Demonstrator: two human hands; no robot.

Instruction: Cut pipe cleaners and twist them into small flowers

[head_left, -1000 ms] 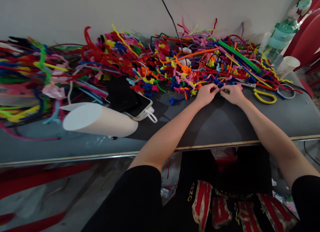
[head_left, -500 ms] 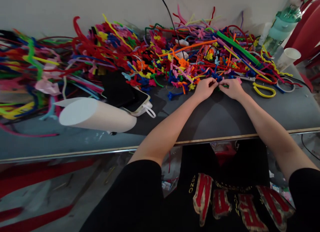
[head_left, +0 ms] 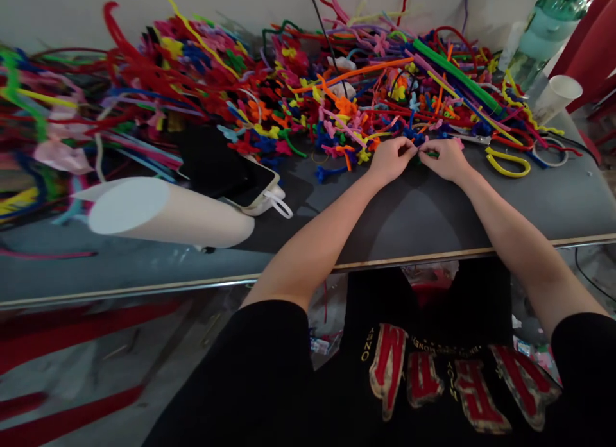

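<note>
My left hand (head_left: 392, 159) and my right hand (head_left: 443, 158) meet almost fingertip to fingertip over the grey table (head_left: 414, 219), at the near edge of the colourful pipe-cleaner pile (head_left: 337, 120). Both are closed in a pinch. Something small, partly green, shows by the right fingers, but what either hand grips is too small to make out. Small twisted flower shapes lie left of my left hand, among them a blue one (head_left: 330, 173). Scissors with a yellow handle (head_left: 507, 164) and a red handle lie right of my right hand.
A white tube (head_left: 192, 213) lies at the left beside a phone (head_left: 255, 187) with a white loop. At the right stand a paper cup (head_left: 558, 99) and a green-topped bottle (head_left: 546, 36). A black cable (head_left: 325, 30) hangs over the pile. A wooden edge borders the table.
The view has shifted slightly, so the pile and the tube sit further left and higher. Both hands remain pinched close together at the same place by the pile.
</note>
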